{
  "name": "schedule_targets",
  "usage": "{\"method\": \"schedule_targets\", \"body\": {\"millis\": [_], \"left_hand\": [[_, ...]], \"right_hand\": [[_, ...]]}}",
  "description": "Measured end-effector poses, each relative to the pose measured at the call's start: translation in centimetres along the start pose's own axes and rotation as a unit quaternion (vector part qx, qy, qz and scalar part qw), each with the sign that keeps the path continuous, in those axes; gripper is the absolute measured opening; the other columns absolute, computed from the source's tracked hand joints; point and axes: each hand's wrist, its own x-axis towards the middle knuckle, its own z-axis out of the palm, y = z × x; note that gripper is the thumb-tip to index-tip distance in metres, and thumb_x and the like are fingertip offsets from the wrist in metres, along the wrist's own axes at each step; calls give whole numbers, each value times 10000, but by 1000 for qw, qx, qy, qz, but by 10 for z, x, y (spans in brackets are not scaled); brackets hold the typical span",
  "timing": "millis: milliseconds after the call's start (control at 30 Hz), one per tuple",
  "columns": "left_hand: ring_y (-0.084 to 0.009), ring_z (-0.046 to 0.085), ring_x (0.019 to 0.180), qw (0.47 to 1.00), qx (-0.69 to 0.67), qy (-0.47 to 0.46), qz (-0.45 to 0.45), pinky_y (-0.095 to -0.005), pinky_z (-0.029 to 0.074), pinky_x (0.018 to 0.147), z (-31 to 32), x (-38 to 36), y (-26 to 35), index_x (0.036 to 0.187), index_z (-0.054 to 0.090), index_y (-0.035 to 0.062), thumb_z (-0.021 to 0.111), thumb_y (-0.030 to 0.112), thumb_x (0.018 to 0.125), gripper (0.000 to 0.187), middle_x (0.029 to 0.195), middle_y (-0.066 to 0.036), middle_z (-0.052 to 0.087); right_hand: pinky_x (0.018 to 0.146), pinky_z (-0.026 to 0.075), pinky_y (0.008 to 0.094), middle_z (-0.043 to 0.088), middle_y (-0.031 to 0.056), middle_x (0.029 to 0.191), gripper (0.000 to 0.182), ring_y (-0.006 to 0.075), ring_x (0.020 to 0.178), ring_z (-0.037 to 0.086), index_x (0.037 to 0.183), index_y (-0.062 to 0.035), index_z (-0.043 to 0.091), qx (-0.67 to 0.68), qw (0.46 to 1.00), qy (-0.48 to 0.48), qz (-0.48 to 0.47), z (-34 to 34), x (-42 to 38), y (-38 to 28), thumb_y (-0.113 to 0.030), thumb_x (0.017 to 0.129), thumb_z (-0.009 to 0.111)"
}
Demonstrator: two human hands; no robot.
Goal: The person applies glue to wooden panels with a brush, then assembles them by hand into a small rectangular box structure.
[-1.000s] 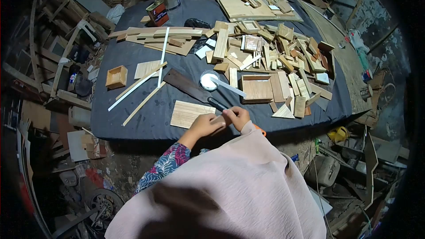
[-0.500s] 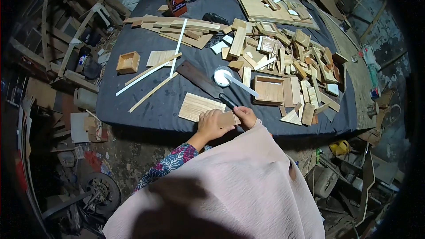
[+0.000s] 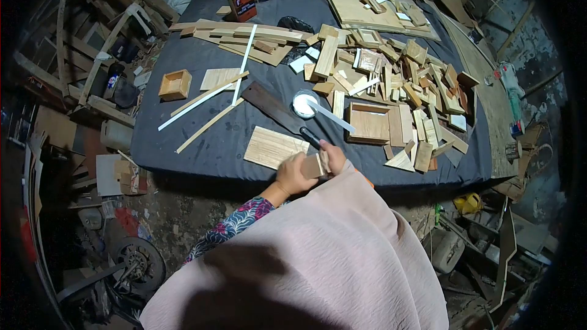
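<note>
At the front edge of the table, my left hand [image 3: 292, 174] is closed around a small wooden block [image 3: 312, 167]. My right hand [image 3: 334, 157] is closed at the block's right end, its fingers partly hidden behind it. Just beyond the hands lies a handsaw [image 3: 273, 107] with a dark blade and a black handle pointing toward me. A flat wooden board [image 3: 275, 146] rests left of the saw handle. Behind the handle stands a tub of white paste [image 3: 304, 105], a pale flat stick [image 3: 333, 117] leaning across its rim.
An open wooden box [image 3: 369, 123] sits right of the tub, beside a large heap of wood offcuts [image 3: 391, 73]. A smaller box [image 3: 175, 85] and thin strips [image 3: 208, 125] lie left. Cans [image 3: 243, 3] stand at the back of the cloth-covered table [image 3: 202, 159].
The block has turned between my hands, so its end now shows more. My right hand has shifted slightly and tilted more upright against it. The view has moved a little.
</note>
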Motion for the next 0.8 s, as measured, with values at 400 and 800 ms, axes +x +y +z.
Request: {"method": "schedule_targets", "body": {"millis": [400,800], "left_hand": [[-180,499,750,951,-306,-40,-25,-299,413,672,15,19,1,1046,347,24,587,189,707,447,855,-63,484],[-141,478,593,642,-607,-251,-396,-282,435,531,23,9,-22,1021,461,54,269,682,734,717,766,-29,453]], "right_hand": [[318,303,303,446,65,495,520,168,337,382,618,-78,464,29,995,-71,63,-35,-20,-13,-536,822,327],[574,449,339,534,129,752,331,237,644,543,951,-20,454,16,879,446,-165,-192,-20,19,-307,793,504]]}}
